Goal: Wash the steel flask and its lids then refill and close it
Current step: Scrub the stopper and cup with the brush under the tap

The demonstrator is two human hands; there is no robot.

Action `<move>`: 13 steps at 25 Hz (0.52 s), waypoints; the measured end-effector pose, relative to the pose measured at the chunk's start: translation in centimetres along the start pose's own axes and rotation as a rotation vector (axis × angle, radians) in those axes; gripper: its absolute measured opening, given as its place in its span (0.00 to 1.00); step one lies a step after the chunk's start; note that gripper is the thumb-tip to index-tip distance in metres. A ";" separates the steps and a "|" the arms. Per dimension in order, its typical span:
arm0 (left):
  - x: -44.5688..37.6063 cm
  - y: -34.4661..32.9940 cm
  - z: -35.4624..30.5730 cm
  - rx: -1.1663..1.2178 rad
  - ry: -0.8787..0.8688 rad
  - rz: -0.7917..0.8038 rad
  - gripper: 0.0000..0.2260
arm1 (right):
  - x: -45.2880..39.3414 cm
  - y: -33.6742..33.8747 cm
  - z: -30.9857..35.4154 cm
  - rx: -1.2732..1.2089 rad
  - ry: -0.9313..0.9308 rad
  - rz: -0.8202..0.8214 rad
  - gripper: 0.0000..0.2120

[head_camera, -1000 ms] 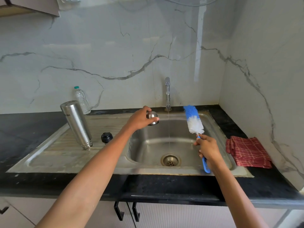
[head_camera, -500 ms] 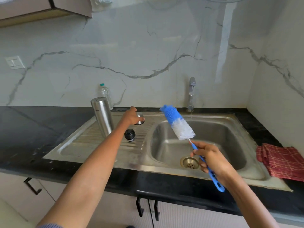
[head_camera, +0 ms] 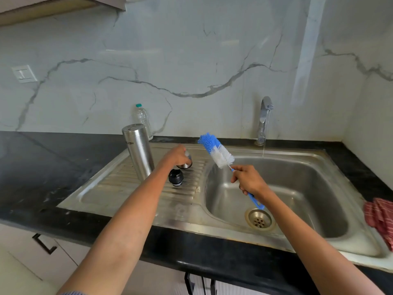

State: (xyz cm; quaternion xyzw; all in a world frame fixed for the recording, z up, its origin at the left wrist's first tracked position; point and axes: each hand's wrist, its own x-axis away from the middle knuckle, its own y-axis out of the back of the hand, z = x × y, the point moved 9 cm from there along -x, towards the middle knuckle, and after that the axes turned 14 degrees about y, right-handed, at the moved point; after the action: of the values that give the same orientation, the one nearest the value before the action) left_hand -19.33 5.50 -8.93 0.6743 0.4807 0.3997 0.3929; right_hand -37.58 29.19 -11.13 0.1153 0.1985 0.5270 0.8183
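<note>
While bristly brush (head_camera: 215, 153) tilts, left hand (head_camera: 177, 156) grips rounded (steel) lid (head_camera: 185, 165).

I see a bright, evenly lit scene; the light is soft, daylight-like, and the shadows are faint. A broad pale reflection runs as a vertical band down the glossy marble wall (head_camera: 306, 60) above the tap (head_camera: 264, 120), and softer glare patches sit to its left. The steel sink (head_camera: 297, 167) shows dull highlights, and the black counter (head_camera: 53, 167) carries a hazy sheen. Wide-angle distortion bends the counter edge and stretches my forearms at the bottom. The red cloth (head_camera: 380, 218) at the right edge looks smeared; the centre stays fairly sharp, slightly soft from compression.
</note>
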 end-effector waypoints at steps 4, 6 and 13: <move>-0.5 -0.5 0.6 -0.035 0.013 0.034 0.26 | -2.1 -0.6 -0.7 0.127 0.012 0.007 0.22; -0.6 -0.7 0.8 -0.064 0.012 0.045 0.26 | -2.9 -0.6 -0.8 0.179 0.024 0.008 0.21; -0.5 -1.0 1.4 -0.087 0.010 0.074 0.21 | -6.2 -0.6 -1.7 0.293 0.080 0.008 0.17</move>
State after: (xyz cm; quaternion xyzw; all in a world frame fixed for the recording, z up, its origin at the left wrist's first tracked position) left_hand -18.52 5.05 -10.48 0.6720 0.4395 0.4377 0.4046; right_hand -40.12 23.32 -11.63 0.2131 0.3052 0.4996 0.7822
